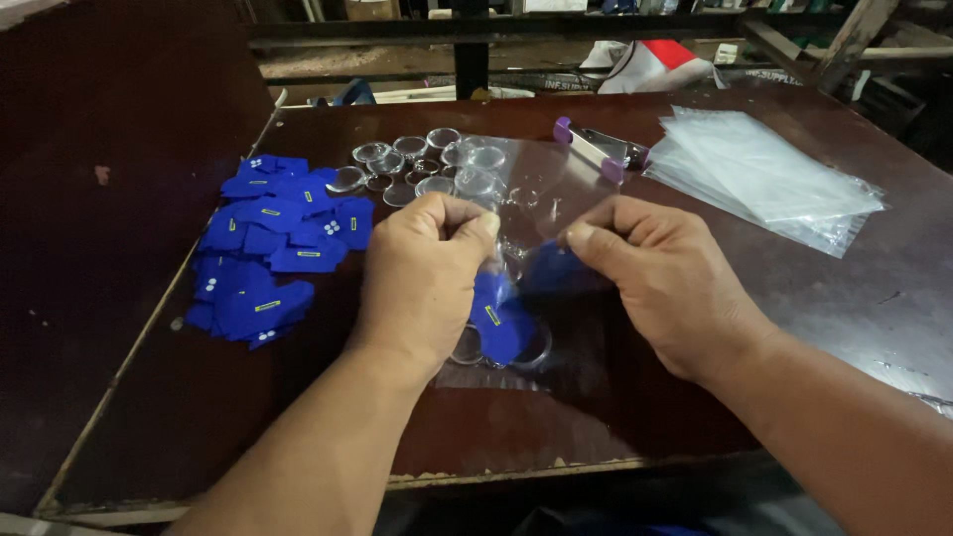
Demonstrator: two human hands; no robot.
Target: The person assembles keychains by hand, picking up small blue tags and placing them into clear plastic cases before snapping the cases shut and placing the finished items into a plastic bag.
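Dark wooden table (844, 298) underneath; both hands pinch a clear plastic bag (546, 189) above it, left hand (422, 278) and right hand (660, 283) gripping its edges, blue pieces (501, 323) inside.

From where I stand, the left hand (422, 273) covers part of the clear bag (541, 199), so the blue pieces (501, 323) inside are half hidden. The yellow marks on the blue tags (268, 248) are too small to read. Both forearms run off the bottom edge.

Bare forearms, no sleeves, rings or watch.
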